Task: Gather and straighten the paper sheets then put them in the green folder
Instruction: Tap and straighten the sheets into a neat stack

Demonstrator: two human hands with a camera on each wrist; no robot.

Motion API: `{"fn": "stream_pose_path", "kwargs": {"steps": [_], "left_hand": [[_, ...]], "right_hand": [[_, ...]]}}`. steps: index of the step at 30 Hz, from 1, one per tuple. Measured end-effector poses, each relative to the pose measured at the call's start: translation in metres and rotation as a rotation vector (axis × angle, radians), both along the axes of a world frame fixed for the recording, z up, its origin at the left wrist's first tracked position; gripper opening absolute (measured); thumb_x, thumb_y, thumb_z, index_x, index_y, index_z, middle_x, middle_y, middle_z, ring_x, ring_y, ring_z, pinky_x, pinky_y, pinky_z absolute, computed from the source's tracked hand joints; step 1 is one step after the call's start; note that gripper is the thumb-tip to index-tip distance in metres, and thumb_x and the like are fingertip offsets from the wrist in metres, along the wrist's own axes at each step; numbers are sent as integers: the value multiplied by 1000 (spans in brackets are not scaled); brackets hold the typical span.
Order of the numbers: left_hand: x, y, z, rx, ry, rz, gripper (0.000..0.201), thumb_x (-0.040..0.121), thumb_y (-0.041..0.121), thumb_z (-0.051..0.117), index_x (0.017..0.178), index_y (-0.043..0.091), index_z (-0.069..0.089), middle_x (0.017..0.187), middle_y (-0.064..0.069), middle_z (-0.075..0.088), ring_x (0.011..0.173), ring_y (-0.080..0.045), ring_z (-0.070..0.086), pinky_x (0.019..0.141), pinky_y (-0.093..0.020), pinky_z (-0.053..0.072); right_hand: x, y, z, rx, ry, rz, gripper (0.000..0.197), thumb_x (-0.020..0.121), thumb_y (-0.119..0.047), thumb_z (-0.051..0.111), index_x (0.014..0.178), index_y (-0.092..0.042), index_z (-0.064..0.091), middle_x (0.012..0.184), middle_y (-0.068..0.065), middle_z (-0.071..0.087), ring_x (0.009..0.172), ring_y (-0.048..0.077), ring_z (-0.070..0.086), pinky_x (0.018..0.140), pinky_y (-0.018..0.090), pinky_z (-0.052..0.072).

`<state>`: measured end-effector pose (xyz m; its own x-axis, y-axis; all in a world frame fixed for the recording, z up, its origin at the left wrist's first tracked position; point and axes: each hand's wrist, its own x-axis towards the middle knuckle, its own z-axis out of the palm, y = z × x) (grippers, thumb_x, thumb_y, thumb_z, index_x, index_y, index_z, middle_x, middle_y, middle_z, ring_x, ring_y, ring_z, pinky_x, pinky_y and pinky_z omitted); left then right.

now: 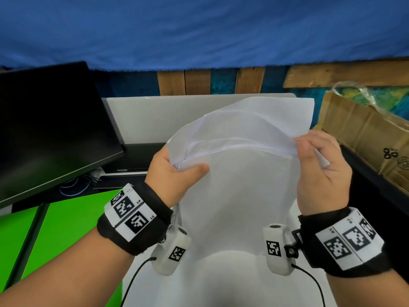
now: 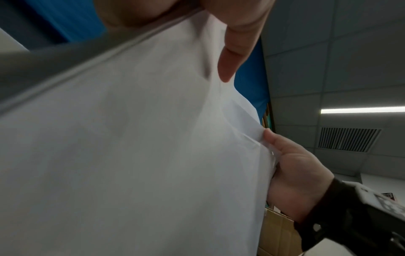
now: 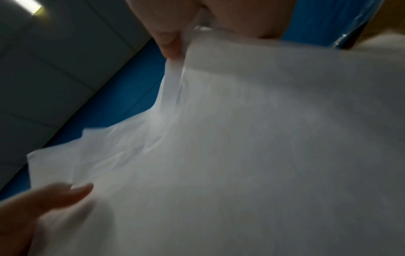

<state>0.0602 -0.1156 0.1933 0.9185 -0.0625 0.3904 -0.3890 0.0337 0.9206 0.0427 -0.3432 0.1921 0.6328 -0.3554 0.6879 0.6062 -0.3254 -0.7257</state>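
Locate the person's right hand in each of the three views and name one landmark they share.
Head: the right hand is right of centre, pinching the right edge of the paper sheets.
Left wrist: lower right, thumb on the sheets' edge.
Right wrist: top centre, close to the lens, fingers pinching the sheets.
Shared landmark: the blue cloth behind the paper.

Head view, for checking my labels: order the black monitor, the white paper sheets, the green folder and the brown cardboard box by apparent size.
1. Black monitor and white paper sheets: too alike to rank; the sheets are nearer.
2. Green folder, partly hidden.
3. Brown cardboard box, cropped.
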Motion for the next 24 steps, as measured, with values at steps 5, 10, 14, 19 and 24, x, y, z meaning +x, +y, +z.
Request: {"fn": "stream_pose_path", "kwargs": {"steps": [5, 10, 14, 19, 24], "left_hand": [[7, 4, -9, 13, 89, -22, 41, 70, -3, 73, 88, 33, 67, 85, 12, 75, 93, -14, 69, 85, -33, 55], [13, 11, -14, -112, 169, -108, 33, 62, 2, 72, 81, 30, 75, 85, 4, 77, 86, -17, 72, 76, -31, 59], [17, 14, -16, -135, 169, -176, 37, 51, 14, 75, 85, 28, 75, 87, 3, 77, 85, -16, 72, 74, -30, 58], [17, 11, -11, -94, 127, -200, 44, 47, 16, 81, 88, 26, 74, 88, 3, 77, 86, -15, 72, 72, -28, 57], [9, 6, 1, -84, -13, -35, 38, 66, 7, 67, 77, 43, 73, 78, 20, 75, 77, 1, 70, 67, -15, 54]], "right_hand": [[12, -18, 1, -3, 254, 295, 14, 75, -39, 67, 89, -43, 65, 95, -19, 65, 96, 0, 60, 84, 25, 48], [22, -63, -27, 119, 420, 548, 108, 45, -21, 85, 133, -44, 27, 133, -9, 48, 125, 8, 48, 98, 35, 46], [17, -65, -62, 61, 742, 663, 125, 27, -41, 93, 137, -23, 38, 130, 1, 60, 123, 19, 53, 100, 41, 46], [5, -26, -75, 211, 728, 504, 65, 44, -8, 89, 104, -11, 66, 79, -10, 76, 81, 11, 72, 62, 19, 55], [4, -6, -60, 341, 477, 293, 21, 55, -16, 82, 72, -22, 73, 73, -15, 75, 74, 5, 71, 67, 24, 57]]}}
